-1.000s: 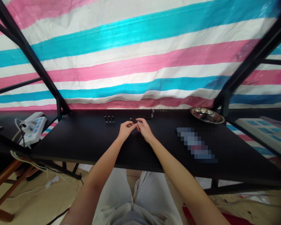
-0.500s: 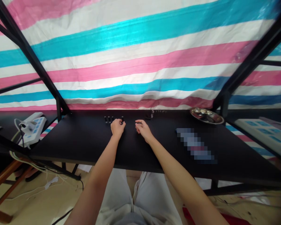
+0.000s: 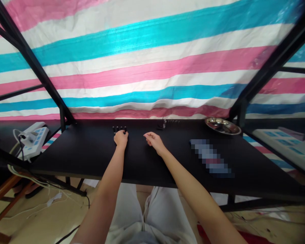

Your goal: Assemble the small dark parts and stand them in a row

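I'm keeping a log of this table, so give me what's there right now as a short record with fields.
Surface: black table
Row: four small dark pieces with pale tips
Left hand: at the row's rightmost piece; grip unclear
Right hand: loosely curled, apart from the left; contents unclear
Back of table: other dark bits and tiny pale bits, right of the row
Right side: shiny metal dish; pixelated item nearer the front edge
Backdrop: striped sheet, pink, blue, white

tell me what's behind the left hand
Four small dark pieces in a row, upper ends showing; the left hand covers some of their lower parts, so those can't be seen.
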The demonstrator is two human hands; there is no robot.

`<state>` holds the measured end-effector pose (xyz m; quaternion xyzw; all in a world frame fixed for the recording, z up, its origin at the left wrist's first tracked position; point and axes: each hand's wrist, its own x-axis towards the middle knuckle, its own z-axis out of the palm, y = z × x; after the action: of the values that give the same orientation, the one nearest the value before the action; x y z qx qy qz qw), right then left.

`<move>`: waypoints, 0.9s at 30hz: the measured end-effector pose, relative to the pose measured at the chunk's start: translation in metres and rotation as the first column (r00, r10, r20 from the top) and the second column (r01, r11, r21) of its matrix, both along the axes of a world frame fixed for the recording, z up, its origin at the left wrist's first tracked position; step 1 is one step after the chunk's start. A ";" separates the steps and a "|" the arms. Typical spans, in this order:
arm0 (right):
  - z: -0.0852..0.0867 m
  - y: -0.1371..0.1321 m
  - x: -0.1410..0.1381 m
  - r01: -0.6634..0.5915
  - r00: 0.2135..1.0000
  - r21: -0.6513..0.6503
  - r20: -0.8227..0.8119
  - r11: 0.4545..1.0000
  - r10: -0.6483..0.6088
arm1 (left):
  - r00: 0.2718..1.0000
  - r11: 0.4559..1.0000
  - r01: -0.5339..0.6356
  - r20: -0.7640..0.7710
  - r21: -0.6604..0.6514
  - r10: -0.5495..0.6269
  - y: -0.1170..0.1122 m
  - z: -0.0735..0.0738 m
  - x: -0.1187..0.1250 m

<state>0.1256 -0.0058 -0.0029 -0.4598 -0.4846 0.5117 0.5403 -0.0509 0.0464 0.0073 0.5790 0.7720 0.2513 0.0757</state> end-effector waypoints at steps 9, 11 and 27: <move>-0.001 -0.001 0.003 -0.014 1.000 0.011 0.005 1.000 0.014 | 0.999 1.000 -0.003 0.038 -0.008 0.004 0.000 0.001 0.000; 0.001 -0.002 0.002 -0.011 1.000 0.007 0.007 1.000 0.011 | 0.999 1.000 -0.007 0.037 -0.014 0.007 -0.001 0.002 0.001; 0.009 0.001 0.017 0.180 0.982 0.051 0.040 0.982 -0.182 | 0.999 0.998 0.014 -0.035 -0.068 -0.016 -0.004 0.005 0.001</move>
<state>0.1427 -0.0047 0.0057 -0.5005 -0.4646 0.4384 0.5843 -0.0500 0.0421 0.0120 0.5861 0.7769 0.2142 0.0833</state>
